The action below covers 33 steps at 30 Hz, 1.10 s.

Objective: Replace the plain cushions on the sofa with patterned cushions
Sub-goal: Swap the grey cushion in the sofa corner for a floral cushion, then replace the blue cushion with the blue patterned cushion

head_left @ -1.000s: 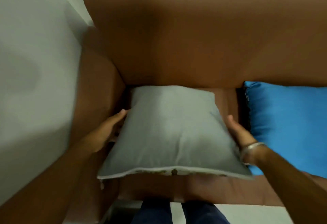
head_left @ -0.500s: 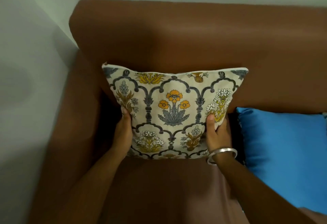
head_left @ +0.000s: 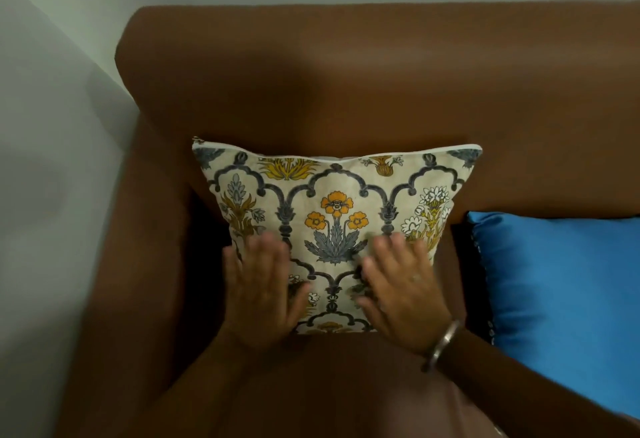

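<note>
While both hands lie flat, fingers spread, the patterned cushion [head_left: 336,216] leans between armrest [head_left: 138,229] and blue cushion [head_left: 561,299].

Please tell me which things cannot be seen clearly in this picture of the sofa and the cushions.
- Head view: the left hand and right hand are motion-blurred; whether they press the patterned cushion cannot be told.
- The hands cover the cushion's lower pattern.
- The blue cushion is cut off by the right edge.
- The sofa seat front is hidden by the forearms.
- The bracelet is blurred.
</note>
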Tool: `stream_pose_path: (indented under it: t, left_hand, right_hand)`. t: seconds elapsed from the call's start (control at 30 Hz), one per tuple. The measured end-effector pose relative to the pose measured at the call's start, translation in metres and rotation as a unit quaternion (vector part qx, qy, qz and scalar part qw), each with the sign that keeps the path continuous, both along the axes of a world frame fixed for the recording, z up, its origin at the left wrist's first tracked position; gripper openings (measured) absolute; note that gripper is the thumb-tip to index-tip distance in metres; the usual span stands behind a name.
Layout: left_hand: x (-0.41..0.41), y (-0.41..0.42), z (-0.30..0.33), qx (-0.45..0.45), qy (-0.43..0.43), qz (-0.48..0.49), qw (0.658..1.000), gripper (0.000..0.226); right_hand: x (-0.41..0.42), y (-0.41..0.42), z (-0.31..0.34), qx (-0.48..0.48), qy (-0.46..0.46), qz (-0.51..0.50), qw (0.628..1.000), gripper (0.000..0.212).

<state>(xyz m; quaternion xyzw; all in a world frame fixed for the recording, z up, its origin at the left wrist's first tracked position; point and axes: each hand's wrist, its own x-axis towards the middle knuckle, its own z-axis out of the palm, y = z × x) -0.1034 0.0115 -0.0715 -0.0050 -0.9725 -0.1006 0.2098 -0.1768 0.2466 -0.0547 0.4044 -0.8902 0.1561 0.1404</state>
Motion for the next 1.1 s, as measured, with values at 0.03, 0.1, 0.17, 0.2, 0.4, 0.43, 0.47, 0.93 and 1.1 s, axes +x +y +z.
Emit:
stream_pose_path:
  t: [0.03, 0.1, 0.17, 0.2, 0.4, 0.43, 0.47, 0.93, 1.1]
  left_hand:
    - [-0.012, -0.002, -0.003, -0.071, 0.041, -0.075, 0.994, 0.096]
    - [-0.039, -0.014, -0.004, -0.151, 0.072, -0.164, 0.972, 0.094]
    - [-0.061, -0.037, 0.003, -0.219, 0.062, -0.241, 0.943, 0.085]
    - [-0.071, -0.050, 0.009, -0.244, 0.046, -0.271, 0.930, 0.082]
    - [-0.098, -0.102, 0.050, -0.130, -0.103, -0.049, 0.985, 0.091]
    - [-0.093, -0.101, 0.053, -0.096, -0.132, -0.026, 0.986, 0.089]
    - [-0.089, -0.098, 0.055, -0.071, -0.152, -0.021, 0.986, 0.088]
    - [-0.002, 0.213, 0.034, 0.205, -0.282, -0.144, 0.926, 0.072]
    - [-0.030, 0.341, -0.027, 0.462, -0.389, 0.088, 0.792, 0.079]
  right_hand:
    - [-0.010, -0.006, -0.004, 0.037, 0.055, 0.070, 0.995, 0.060]
    - [-0.036, -0.012, -0.011, 0.103, 0.141, 0.139, 0.975, 0.060]
    - [-0.062, -0.010, -0.012, 0.158, 0.170, 0.183, 0.955, 0.065]
    - [-0.075, -0.007, -0.011, 0.185, 0.172, 0.202, 0.946, 0.070]
    - [-0.140, 0.024, 0.030, 0.188, -0.022, -0.143, 0.972, 0.092]
    - [-0.138, 0.028, 0.037, 0.178, -0.068, -0.184, 0.964, 0.090]
    - [-0.134, 0.030, 0.042, 0.177, -0.107, -0.201, 0.957, 0.089]
    - [-0.018, 0.260, 0.041, 0.090, -0.332, -0.379, 0.859, 0.068]
    - [-0.034, 0.407, -0.012, -0.023, -0.453, -0.495, 0.741, 0.073]
